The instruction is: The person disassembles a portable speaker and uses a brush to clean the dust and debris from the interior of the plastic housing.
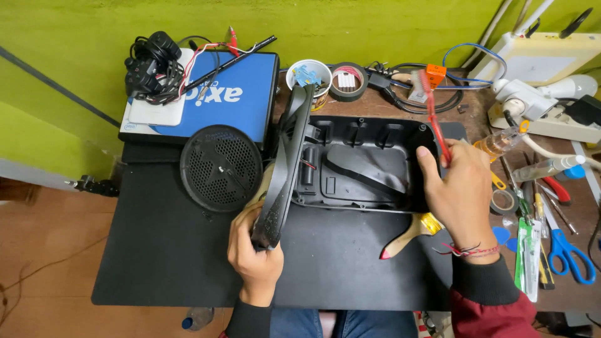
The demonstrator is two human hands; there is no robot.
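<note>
While the bench was pretty cluttered, going from the left edge to the right went like this:

- Back-left corner of the black mat (156,263) had a blue box (241,103) with a white flat device (159,109) on top, and a bundle of black cables (150,66) piled on that.
- Just in front of the box a round black speaker grille (220,168) lay flat on the mat.
- Left hand (253,253) was near the front edge of the mat, fingers curled tight round the lower end of a long black cover panel (285,169), which stood on edge and leaned against the left side of the housing.
- Middle of the mat: an open black plastic housing (363,163), hollow side up, with a small black cylinder part inside near its left wall.
- Behind it, along the back edge of the table (400,103): a white cup (308,75) with blue bits in it and a roll of black tape (348,81).
- In front of the housing a wooden-handled paintbrush (410,235) lay on the mat, partly under the right wrist.
- Right hand (460,191) rested on the housing's right rim, pinching a red toothbrush (433,112) that pointed toward the back edge.
- Right edge: blue-handled scissors (570,250), small tape roll (503,201), a white power strip (551,122).
</note>
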